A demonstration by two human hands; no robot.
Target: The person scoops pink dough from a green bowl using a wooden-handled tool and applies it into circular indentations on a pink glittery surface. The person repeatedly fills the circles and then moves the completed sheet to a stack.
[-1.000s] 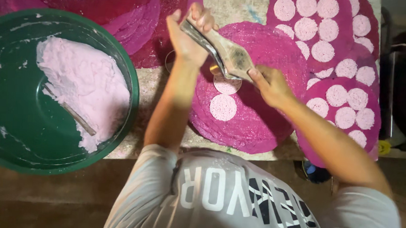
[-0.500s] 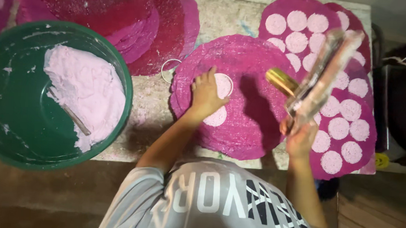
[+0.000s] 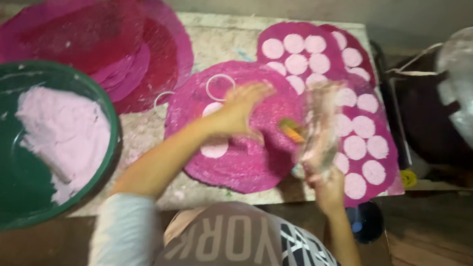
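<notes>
Left hand [image 3: 243, 109] lifted off mat [image 3: 235, 165], fingers spread, toward ring [image 3: 220, 87]; right hand [image 3: 324, 187] grips clear bag [image 3: 319, 131].

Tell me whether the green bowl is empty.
No, the green bowl holds a mound of pale pink dough.

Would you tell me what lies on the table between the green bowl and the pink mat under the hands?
In the head view, a thin ring lies on bare tabletop between the bowl and the mat.

Bowl [image 3: 1, 154] left of mat [image 3: 246, 149]; ring [image 3: 220, 87] on mat.
</notes>
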